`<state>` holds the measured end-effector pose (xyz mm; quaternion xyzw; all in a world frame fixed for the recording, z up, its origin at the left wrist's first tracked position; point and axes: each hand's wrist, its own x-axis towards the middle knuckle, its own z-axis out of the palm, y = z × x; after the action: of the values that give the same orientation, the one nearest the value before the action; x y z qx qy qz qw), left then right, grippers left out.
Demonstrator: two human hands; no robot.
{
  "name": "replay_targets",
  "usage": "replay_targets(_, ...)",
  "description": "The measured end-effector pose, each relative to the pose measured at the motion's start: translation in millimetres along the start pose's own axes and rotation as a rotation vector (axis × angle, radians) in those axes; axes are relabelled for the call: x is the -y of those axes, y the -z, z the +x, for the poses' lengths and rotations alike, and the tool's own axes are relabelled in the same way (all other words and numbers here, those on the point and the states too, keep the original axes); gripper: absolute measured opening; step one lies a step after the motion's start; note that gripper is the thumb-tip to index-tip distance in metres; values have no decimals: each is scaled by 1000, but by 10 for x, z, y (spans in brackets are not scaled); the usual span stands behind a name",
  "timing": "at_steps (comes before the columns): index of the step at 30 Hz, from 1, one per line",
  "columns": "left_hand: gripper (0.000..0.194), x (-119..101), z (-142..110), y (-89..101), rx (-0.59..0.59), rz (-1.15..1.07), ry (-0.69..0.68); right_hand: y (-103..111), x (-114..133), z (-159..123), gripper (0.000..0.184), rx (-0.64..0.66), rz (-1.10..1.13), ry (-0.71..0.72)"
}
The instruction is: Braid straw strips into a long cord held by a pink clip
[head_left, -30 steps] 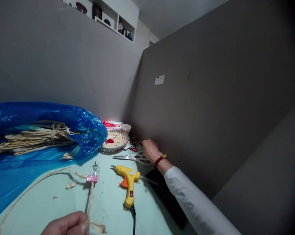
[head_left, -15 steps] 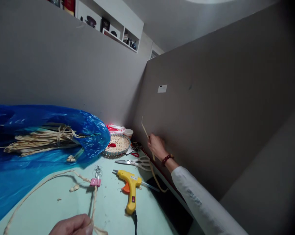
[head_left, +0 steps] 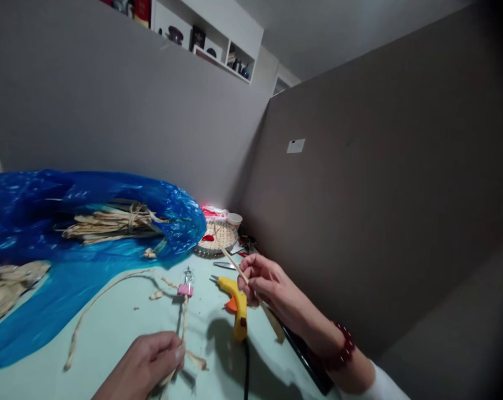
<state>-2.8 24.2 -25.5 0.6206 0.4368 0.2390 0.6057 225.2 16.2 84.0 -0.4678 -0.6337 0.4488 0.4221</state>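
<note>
Beige twisted fibre cord (head_left: 186,316) runs from a pink metal binder clip (head_left: 185,290) on the pale green tabletop (head_left: 109,328) to the left hand (head_left: 151,358), whose thumb and fingers pinch it tightly. The right hand (head_left: 272,283), thumb and fingertips nearly together, grips a thin straw-coloured strip (head_left: 273,323) beside a yellow plastic glue gun (head_left: 240,311).

Our left hand (head_left: 149,361) pinches a twisted cord (head_left: 185,315) near a pink clip (head_left: 185,290); our right hand (head_left: 272,286) holds a pale strip (head_left: 273,322) near a yellow glue gun (head_left: 240,316).
</note>
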Motion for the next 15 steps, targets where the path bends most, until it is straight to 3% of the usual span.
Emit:
replay_targets(2,37,-83,-62,6,-3,-28,-12,-167,-80,-161,22,124,177,-84)
replay_targets(4,31,-144,-111,10,-1,-15,28,-281,-127,-278,25,178,155,-128)
replay_targets(9,27,-194,-174,-2,-55,-39,31,-367,-196,-429,33,137,-176,-79)
replay_targets(15,27,-203,-219,-23,-75,-58,62,-368,-228,-435,28,84,-198,-67)
